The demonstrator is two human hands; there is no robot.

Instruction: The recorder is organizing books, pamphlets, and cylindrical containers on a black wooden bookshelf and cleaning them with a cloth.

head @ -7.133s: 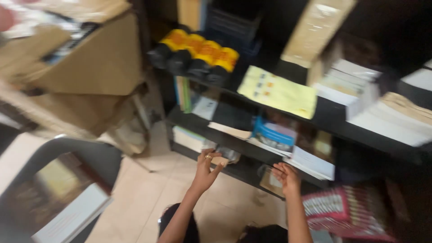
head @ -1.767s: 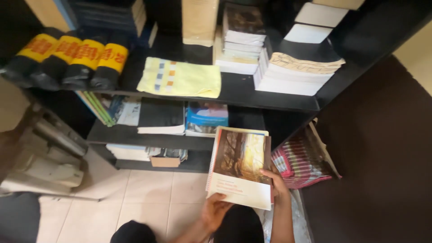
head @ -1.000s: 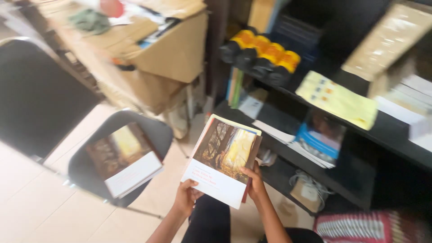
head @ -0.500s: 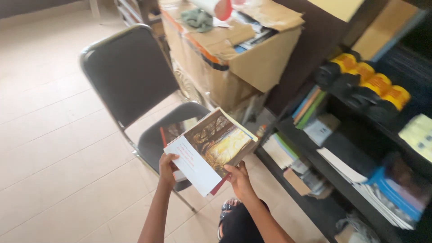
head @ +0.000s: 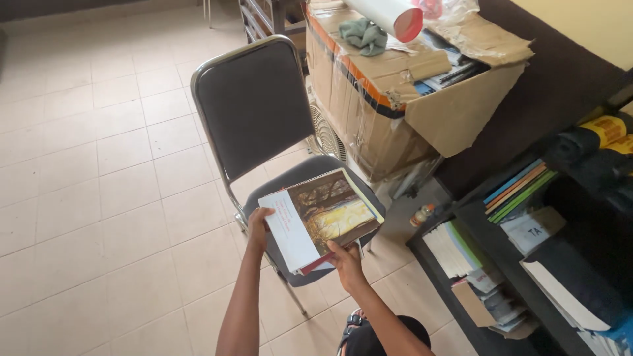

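Both hands on the spiral-bound book (head: pixel 321 219), flat on the chair (head: pixel 264 118) seat atop another: left hand (head: pixel 258 223) clamped on its near-left corner, right hand (head: pixel 345 260) gripping the near edge. Cardboard box (head: pixel 402 99) behind.

The floor (head: pixel 99 165) is laid with pale square tiles. A black shelving unit (head: pixel 527 290) stands at right, beside a dark wall panel (head: pixel 547 86). A large cardboard box (head: pixel 395 99) stands behind a metal-framed grey chair (head: pixel 254 109).
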